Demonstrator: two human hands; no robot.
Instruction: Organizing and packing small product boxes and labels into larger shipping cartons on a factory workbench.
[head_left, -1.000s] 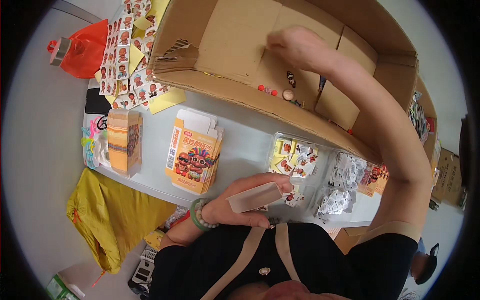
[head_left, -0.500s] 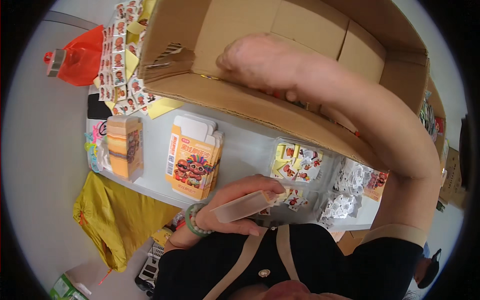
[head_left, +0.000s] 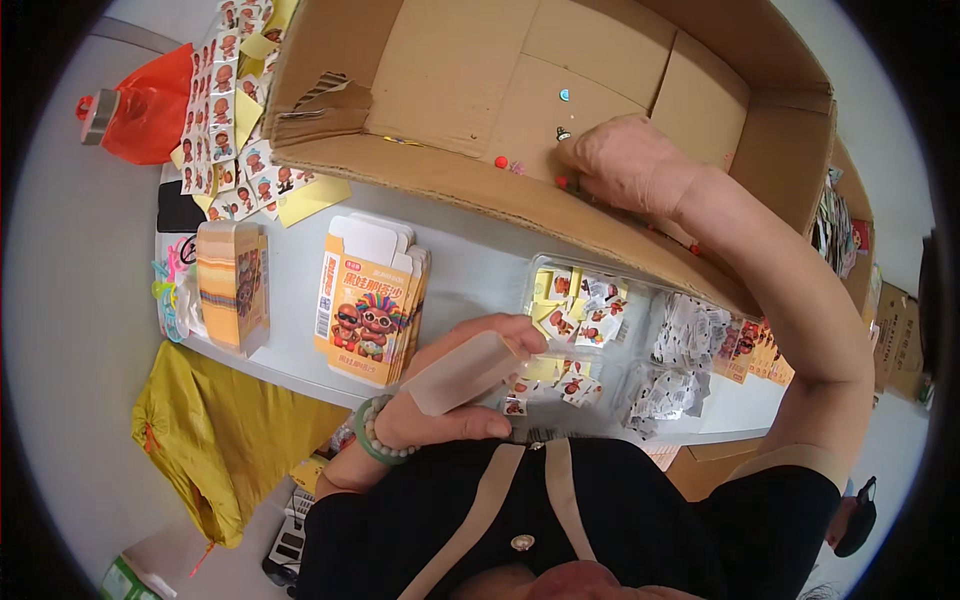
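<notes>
My left hand (head_left: 440, 420), with a bead bracelet at its wrist, grips a small packaging box (head_left: 462, 376) with a pale, blank face toward me. My right hand (head_left: 632, 165) reaches down into a large cardboard carton (head_left: 440, 70). Its fingers are bent together near the carton's near wall; what they hold, if anything, is hidden. Around it on the carton floor lie small trinkets: a red bead (head_left: 501, 162), a pink spiky piece (head_left: 517, 168) and a teal piece (head_left: 564, 95). Left of my left hand is a stack of flattened orange boxes (head_left: 365, 300) with printed cartoon figures.
A clear divided tray (head_left: 620, 375) holds stickers and small white packets (head_left: 685, 335). Farther left stand an upright stack of orange cartons (head_left: 232, 285), sticker sheets (head_left: 222, 110) and a red pouch (head_left: 150, 110). A yellow bag (head_left: 215, 440) hangs below the table edge.
My right hand has drawn back rightward along the carton floor, uncovering the small trinkets. My left hand still grips the packaging box, now tilted a little differently. The whole view has shifted slightly.
</notes>
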